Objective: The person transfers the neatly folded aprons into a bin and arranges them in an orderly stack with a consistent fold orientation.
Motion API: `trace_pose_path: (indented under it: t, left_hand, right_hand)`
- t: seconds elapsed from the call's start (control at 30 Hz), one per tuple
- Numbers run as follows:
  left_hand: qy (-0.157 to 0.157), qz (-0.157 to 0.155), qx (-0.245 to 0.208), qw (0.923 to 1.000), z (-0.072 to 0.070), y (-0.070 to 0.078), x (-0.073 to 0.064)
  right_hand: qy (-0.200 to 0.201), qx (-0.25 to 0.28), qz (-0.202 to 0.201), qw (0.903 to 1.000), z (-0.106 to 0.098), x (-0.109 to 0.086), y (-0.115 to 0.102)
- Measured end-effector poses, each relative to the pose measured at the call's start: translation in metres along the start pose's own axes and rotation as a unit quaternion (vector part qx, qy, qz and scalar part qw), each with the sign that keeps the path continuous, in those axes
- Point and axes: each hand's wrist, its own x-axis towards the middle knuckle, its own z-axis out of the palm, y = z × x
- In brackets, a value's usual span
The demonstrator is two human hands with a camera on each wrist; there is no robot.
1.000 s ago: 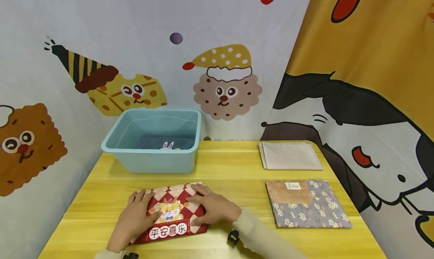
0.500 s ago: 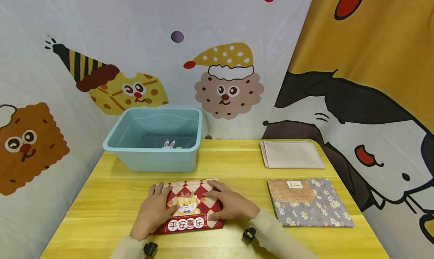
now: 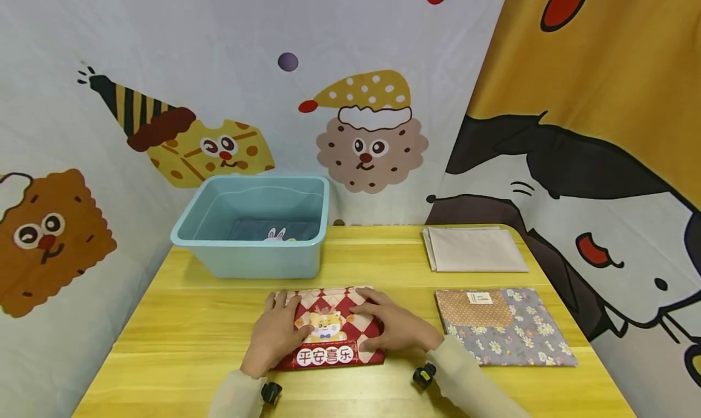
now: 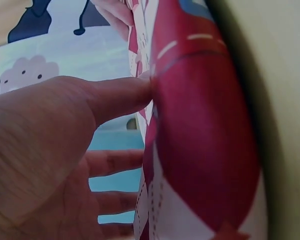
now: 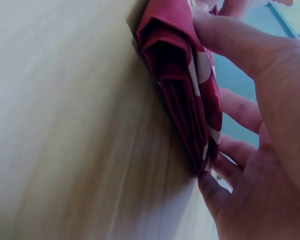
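Note:
A folded red and cream checked cloth [image 3: 342,345] lies flat on the yellow wooden table, with a cartoon animal and a row of white character discs on top. My left hand [image 3: 276,333] rests on its left end, fingers spread and thumb on the upper face. On the opposite end lies my right hand [image 3: 402,327], its fingertips near the far corner and its thumb lower down. Stacked red folds [image 5: 182,95] show at the cloth's edge in the right wrist view. The left thumb [image 4: 120,95] touches the checked surface in the left wrist view.
A light blue bin [image 3: 263,260] stands at the back left with a dark folded cloth [image 3: 249,228] inside. Right of my hands lies a grey floral folded cloth [image 3: 520,339], and behind that a beige folded cloth [image 3: 476,250]. A printed curtain hangs behind the table [image 3: 372,266].
Both hands have slid the checked cloth to the right across the table, and it now lies straighter to the table's edge. The bin and the other cloths stay where they were.

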Motion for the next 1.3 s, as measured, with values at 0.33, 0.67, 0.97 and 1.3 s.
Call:
trace_pose_path:
  t: [0.33, 0.67, 0.97, 1.3]
  left_hand:
    - [0.013, 0.016, 0.003, 0.9998, 0.011, 0.02, 0.009]
    - [0.024, 0.028, 0.011, 0.9993, 0.021, 0.037, 0.016]
    - [0.029, 0.032, 0.022, 0.9988, 0.028, 0.052, 0.018]
    - [0.042, 0.042, 0.029, 0.9978, 0.033, 0.06, 0.019]
  right_hand:
    - [0.005, 0.019, -0.009, 0.9998, -0.009, -0.013, 0.02]
    - [0.017, 0.02, -0.011, 0.9996, -0.018, -0.025, 0.036]
    - [0.015, 0.032, -0.001, 0.9994, -0.024, -0.034, 0.048]
    - [0.009, 0.058, 0.014, 0.9982, -0.03, -0.04, 0.057]
